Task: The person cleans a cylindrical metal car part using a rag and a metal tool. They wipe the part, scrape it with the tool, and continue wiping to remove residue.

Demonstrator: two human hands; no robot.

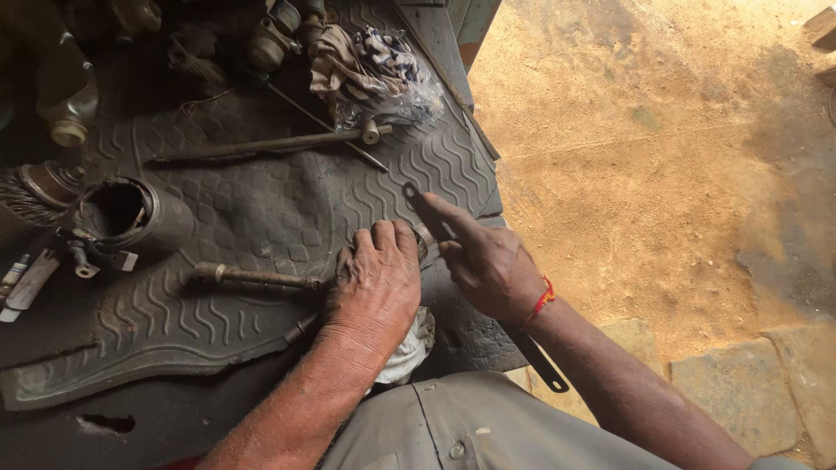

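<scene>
On the dark wavy-patterned rubber mat (261,209), the left hand (376,283) curls closed over a small round metal part (424,239) near the mat's right edge. The right hand (488,261) grips a dark flat spanner (418,202) touching it. Open mat lies leftward.

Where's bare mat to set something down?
Free: the rubber mat between the long rod and the short shaft; also its near-left part below that shaft. Crowded: the top edge and left side, around the cylindrical housing.

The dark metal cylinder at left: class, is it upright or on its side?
On its side: the cylinder lies on the rubber mat, open mouth sideways.
</scene>
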